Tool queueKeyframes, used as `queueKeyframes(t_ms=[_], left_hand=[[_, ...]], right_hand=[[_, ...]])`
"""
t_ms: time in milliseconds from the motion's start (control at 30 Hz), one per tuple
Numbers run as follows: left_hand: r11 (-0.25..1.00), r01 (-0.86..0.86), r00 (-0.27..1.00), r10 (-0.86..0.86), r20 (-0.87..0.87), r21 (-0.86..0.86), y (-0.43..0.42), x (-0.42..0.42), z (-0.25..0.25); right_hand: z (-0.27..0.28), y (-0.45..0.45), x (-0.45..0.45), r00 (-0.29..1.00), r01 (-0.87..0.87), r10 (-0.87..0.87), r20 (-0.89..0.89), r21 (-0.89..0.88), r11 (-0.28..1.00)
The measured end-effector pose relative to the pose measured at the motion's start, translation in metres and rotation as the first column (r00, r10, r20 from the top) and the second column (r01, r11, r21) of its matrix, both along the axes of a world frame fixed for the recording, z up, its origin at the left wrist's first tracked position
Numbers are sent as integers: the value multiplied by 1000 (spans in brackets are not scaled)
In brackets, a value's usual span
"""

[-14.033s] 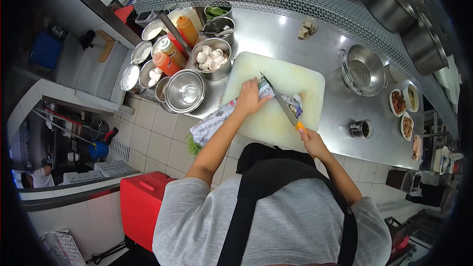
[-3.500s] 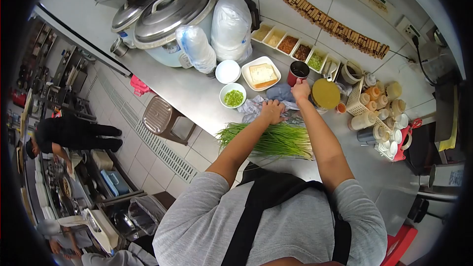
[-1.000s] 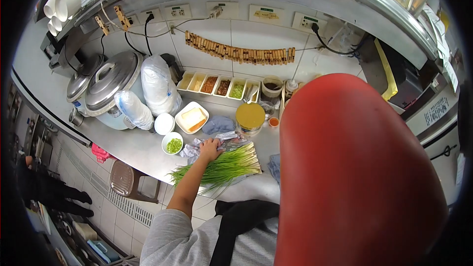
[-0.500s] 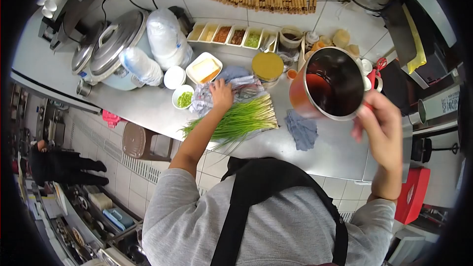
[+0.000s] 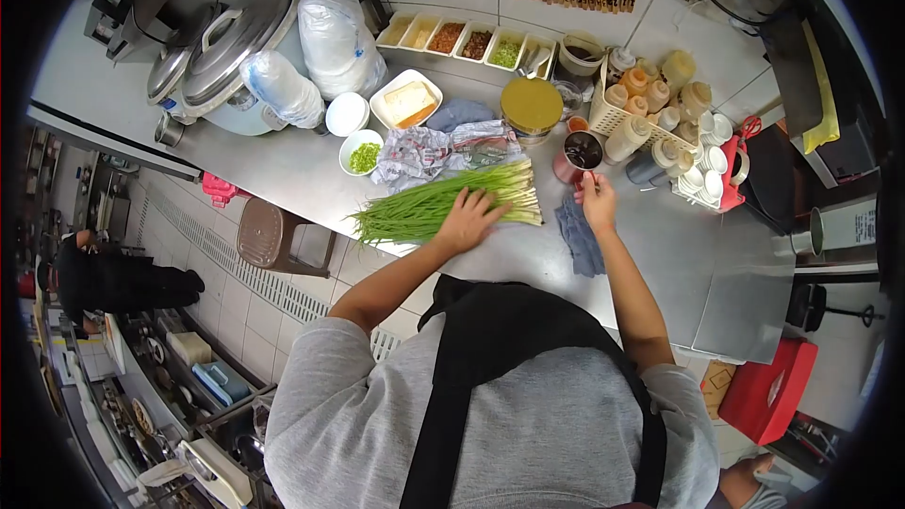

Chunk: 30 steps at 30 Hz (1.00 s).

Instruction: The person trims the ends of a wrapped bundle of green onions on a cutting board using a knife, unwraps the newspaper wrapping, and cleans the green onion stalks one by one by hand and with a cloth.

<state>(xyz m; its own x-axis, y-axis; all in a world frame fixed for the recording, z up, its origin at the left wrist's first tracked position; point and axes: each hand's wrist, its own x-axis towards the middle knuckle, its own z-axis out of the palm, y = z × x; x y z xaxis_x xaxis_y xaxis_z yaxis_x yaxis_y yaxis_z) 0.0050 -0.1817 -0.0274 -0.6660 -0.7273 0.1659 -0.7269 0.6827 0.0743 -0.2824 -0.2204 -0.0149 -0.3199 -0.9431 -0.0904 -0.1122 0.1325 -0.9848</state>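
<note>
A bundle of spring onions [image 5: 424, 207] lies across the steel counter, green ends to the left and pale ends to the right. My left hand [image 5: 471, 221] rests on the stalks with its fingers spread. To the right, my right hand [image 5: 596, 200] grips the handle of a red mug [image 5: 564, 170] that contains dark liquid. Whether the mug's base touches the counter I cannot tell. A blue-grey cloth [image 5: 579, 238] lies just below the mug. Crumpled printed plastic wrapping [image 5: 415, 153] sits behind the onions.
A bowl of chopped green onion [image 5: 345, 162] and a white tub [image 5: 385, 115] stand behind left. Farther back are a row of seasoning containers [image 5: 476, 64] and a yellow-lidded can [image 5: 531, 106]. A basket of squeeze bottles [image 5: 608, 123] stands right. Another person [image 5: 123, 273] is far left.
The mug has come down and away from the camera, in my right hand, to counter level. My left hand has moved from the plastic wrapping onto the spring onions.
</note>
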Motion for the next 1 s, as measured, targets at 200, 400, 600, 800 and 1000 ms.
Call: queueKeyframes(t_ms=[200, 400, 600, 800, 1000], left_hand=[[995, -58, 977, 73, -199, 82, -16, -2, 31], [976, -46, 952, 108, -287, 213, -36, -10, 28], [825, 129, 955, 47, -293, 550, -67, -15, 19], [649, 353, 626, 371, -686, 674, -95, 1, 30], [460, 388, 573, 558, -600, 799, -90, 2, 53]], right_hand=[[-9, 15, -6, 918, 136, -166, -361, -107, 985], [6, 94, -3, 541, -231, 52, -839, -89, 969], [-33, 107, -30, 627, -256, 172, -760, 7, 967], [11, 103, -40, 567, 33, -80, 820, 75, 997], [5, 116, -26, 299, -13, 139, 944, -142, 990]])
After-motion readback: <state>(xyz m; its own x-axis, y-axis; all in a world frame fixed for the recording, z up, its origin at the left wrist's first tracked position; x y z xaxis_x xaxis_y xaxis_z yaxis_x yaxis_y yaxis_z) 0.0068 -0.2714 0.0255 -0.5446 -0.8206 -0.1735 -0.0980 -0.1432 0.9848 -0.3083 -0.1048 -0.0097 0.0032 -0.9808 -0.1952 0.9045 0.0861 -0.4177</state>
